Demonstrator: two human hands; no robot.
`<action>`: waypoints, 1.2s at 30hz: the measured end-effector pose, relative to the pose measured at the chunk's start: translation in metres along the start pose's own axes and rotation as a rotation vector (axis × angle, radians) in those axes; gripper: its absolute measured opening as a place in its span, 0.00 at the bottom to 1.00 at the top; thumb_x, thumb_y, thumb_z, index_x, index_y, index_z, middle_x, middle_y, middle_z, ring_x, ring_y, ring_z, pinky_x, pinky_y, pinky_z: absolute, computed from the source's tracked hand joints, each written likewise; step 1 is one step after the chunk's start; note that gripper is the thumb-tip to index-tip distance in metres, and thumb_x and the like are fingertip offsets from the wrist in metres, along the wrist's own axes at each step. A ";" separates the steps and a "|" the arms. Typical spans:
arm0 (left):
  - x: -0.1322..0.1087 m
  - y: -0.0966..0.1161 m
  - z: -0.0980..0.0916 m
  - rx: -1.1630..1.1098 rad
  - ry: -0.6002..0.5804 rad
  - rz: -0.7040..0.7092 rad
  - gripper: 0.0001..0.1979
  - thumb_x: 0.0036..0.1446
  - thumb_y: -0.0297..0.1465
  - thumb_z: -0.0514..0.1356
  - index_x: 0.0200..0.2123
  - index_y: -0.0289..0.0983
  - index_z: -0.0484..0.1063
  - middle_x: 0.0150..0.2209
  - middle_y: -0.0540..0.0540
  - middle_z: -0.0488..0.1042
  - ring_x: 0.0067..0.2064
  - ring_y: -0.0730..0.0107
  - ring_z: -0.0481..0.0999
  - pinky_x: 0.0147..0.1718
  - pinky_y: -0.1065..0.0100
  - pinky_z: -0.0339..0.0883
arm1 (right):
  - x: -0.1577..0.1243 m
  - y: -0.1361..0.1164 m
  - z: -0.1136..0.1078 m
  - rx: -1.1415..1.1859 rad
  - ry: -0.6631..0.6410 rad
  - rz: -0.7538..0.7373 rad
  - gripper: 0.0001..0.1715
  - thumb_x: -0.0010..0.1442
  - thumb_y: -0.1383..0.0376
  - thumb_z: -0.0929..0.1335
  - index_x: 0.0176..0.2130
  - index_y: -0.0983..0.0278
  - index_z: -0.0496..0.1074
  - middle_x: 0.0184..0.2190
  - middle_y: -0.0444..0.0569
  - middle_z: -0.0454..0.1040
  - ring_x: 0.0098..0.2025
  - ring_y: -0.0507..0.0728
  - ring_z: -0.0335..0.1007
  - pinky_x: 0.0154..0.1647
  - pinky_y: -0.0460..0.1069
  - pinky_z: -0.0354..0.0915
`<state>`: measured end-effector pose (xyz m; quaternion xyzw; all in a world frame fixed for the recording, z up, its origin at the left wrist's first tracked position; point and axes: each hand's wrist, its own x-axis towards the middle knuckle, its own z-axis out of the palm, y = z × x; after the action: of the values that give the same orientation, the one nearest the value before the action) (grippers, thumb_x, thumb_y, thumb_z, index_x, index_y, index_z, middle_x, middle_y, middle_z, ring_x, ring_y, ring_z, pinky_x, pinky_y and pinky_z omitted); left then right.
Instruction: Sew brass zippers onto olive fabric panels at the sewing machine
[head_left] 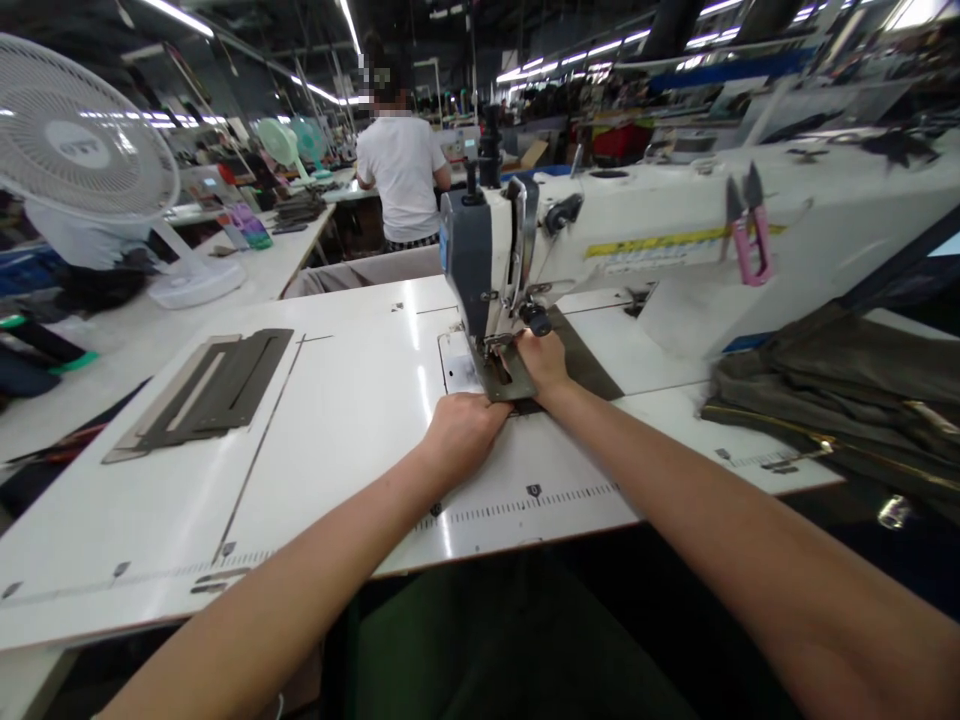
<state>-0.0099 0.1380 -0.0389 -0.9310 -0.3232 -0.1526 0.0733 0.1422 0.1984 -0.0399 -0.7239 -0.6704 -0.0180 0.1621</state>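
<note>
A dark olive fabric piece (pixel 592 365) lies under the needle area of a white and grey sewing machine (pixel 469 265). On its near part, by the presser foot, is a flat piece with a slot (pixel 525 386). My left hand (pixel 466 432) is closed at the near left edge of this work, thumb and fingers pressed together on it. Just right of the needle, my right hand (pixel 544 362) has its fingers curled down onto the fabric; the fingertips are partly hidden behind the hand and the machine head.
Flat olive pieces (pixel 225 385) are stacked on the left of the white table (pixel 360 400). Dark garments with zippers (pixel 840 390) pile up at right. Pink thread snips (pixel 748 235) hang on the machine arm. A white fan (pixel 82 140) stands left; a person (pixel 403 175) sits ahead.
</note>
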 end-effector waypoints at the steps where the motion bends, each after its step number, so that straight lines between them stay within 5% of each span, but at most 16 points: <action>1: 0.000 0.001 0.000 -0.001 0.001 -0.001 0.11 0.54 0.24 0.53 0.37 0.36 0.73 0.27 0.45 0.75 0.28 0.62 0.74 0.26 0.65 0.67 | 0.002 0.000 0.001 0.018 0.007 0.015 0.19 0.61 0.67 0.56 0.39 0.71 0.73 0.36 0.63 0.74 0.38 0.62 0.71 0.33 0.49 0.62; 8: -0.017 0.007 -0.014 -0.062 0.084 -0.007 0.07 0.58 0.28 0.53 0.33 0.37 0.71 0.31 0.48 0.74 0.32 0.67 0.74 0.32 0.67 0.68 | -0.027 0.015 -0.018 0.199 0.050 -0.199 0.12 0.55 0.70 0.62 0.36 0.66 0.74 0.30 0.52 0.76 0.33 0.56 0.71 0.33 0.46 0.64; 13: -0.030 0.004 -0.019 -0.122 0.193 -0.159 0.14 0.53 0.35 0.60 0.40 0.34 0.67 0.40 0.40 0.72 0.40 0.60 0.73 0.36 0.60 0.71 | -0.064 0.039 -0.019 0.360 0.132 -0.570 0.13 0.54 0.69 0.64 0.39 0.63 0.74 0.46 0.52 0.72 0.49 0.59 0.66 0.49 0.54 0.62; 15: -0.026 0.001 -0.016 -0.141 0.177 -0.106 0.18 0.53 0.33 0.60 0.46 0.33 0.65 0.47 0.38 0.70 0.47 0.58 0.71 0.44 0.58 0.70 | -0.070 0.044 -0.015 0.359 0.120 -0.671 0.17 0.55 0.71 0.63 0.45 0.64 0.72 0.50 0.53 0.69 0.52 0.60 0.63 0.51 0.58 0.60; 19: -0.018 -0.003 -0.012 -0.163 0.142 0.088 0.11 0.60 0.27 0.51 0.44 0.33 0.69 0.47 0.40 0.73 0.48 0.63 0.72 0.50 0.60 0.67 | -0.074 0.047 -0.014 0.303 0.056 -0.676 0.19 0.57 0.72 0.62 0.48 0.64 0.69 0.51 0.53 0.68 0.54 0.61 0.61 0.52 0.59 0.58; 26: -0.022 -0.003 -0.018 -0.156 0.201 0.081 0.12 0.59 0.24 0.50 0.45 0.35 0.69 0.46 0.41 0.74 0.46 0.65 0.74 0.47 0.59 0.70 | -0.085 0.041 -0.025 0.274 0.043 -0.650 0.16 0.61 0.66 0.62 0.48 0.59 0.70 0.53 0.53 0.66 0.56 0.61 0.58 0.53 0.60 0.55; 36: -0.013 0.000 -0.022 -0.070 0.129 0.136 0.13 0.59 0.22 0.48 0.42 0.33 0.69 0.45 0.40 0.74 0.46 0.65 0.74 0.49 0.58 0.67 | -0.091 0.040 -0.026 0.268 0.057 -0.630 0.15 0.59 0.68 0.62 0.44 0.59 0.71 0.50 0.51 0.67 0.55 0.61 0.58 0.55 0.61 0.53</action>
<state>-0.0255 0.1253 -0.0221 -0.9411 -0.2483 -0.2181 0.0717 0.1771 0.1019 -0.0462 -0.4526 -0.8526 0.0009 0.2611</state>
